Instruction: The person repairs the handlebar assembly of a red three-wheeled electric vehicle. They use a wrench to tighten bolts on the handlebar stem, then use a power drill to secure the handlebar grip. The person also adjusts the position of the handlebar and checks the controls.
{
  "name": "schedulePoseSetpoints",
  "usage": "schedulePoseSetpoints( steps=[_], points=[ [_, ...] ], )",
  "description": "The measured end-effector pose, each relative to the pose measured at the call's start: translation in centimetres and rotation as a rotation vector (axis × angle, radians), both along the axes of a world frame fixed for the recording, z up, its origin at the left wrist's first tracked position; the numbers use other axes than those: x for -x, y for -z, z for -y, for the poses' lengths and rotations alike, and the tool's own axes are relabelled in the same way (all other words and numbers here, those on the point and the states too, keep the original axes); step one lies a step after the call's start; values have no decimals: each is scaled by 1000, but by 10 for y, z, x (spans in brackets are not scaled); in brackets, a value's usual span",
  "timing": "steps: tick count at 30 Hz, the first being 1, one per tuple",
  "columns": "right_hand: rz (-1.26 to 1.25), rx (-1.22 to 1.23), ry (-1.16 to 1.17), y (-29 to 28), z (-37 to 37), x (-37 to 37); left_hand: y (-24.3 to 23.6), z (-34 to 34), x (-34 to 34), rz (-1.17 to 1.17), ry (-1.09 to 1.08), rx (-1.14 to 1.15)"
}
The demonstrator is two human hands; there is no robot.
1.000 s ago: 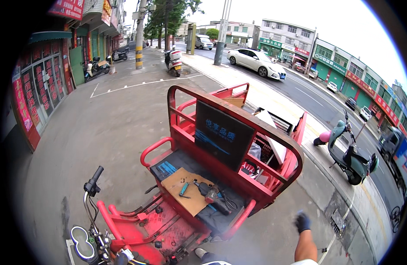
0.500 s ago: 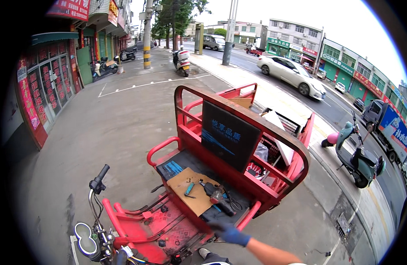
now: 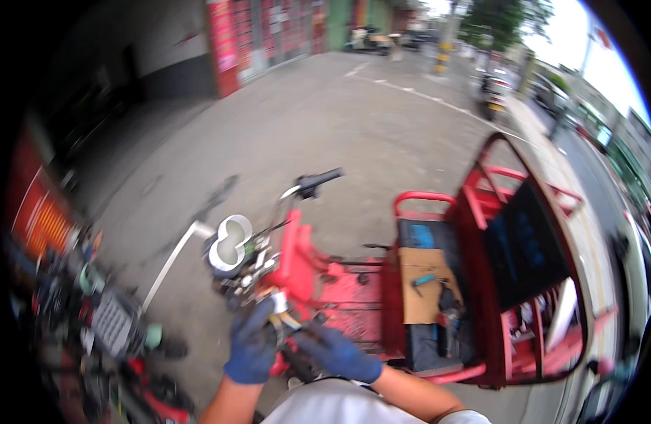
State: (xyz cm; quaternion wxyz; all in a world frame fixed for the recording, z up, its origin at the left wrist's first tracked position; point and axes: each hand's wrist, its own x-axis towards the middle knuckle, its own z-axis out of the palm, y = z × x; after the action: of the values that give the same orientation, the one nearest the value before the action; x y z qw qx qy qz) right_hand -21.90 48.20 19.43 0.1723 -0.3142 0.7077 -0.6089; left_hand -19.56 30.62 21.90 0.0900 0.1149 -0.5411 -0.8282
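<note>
Both my hands wear blue gloves and meet at the near end of the handlebar on a red cargo tricycle (image 3: 403, 283). My left hand (image 3: 251, 346) is upright, its fingers bent in by a small white and yellow piece (image 3: 286, 318) that may be wiring; blur hides what it grips. From the right, my right hand (image 3: 339, 355) reaches toward the same spot, its fingertips smeared. Beyond them are the round-lobed gauge (image 3: 231, 242) and the far handlebar grip (image 3: 322, 181). On the seat lies cardboard (image 3: 417, 279) with a teal folding-knife-like tool (image 3: 424, 280); a dark, red-marked power tool (image 3: 447, 321) lies beside it.
A black backrest (image 3: 527, 244) and red railing separate the seat from the cargo bed. Parked scooters (image 3: 117, 321) crowd the lower left. Shopfronts line the far side, and a road runs along the right.
My view has swung left, so the tricycle appears further right. My left hand has come into view, and my right hand has moved from beside the seat to the handlebar.
</note>
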Motion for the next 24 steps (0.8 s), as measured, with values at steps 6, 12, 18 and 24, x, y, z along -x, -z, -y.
schedulePoseSetpoints(
  steps=[6, 12, 18, 24],
  points=[
    [445, 85, -106, -7, 13, -2, -33, -1, -13, 78, -54, -242],
    [421, -11, -51, 1, 3, 3, -2, 44, -36, -495, -151, 1129],
    [611, 32, 194, -18, -25, 9, 6, 115, -131, -217, -295, 949],
    [400, 111, 397, -33, -36, 20, 4, 140, -181, 550, -244, 517]
  ],
)
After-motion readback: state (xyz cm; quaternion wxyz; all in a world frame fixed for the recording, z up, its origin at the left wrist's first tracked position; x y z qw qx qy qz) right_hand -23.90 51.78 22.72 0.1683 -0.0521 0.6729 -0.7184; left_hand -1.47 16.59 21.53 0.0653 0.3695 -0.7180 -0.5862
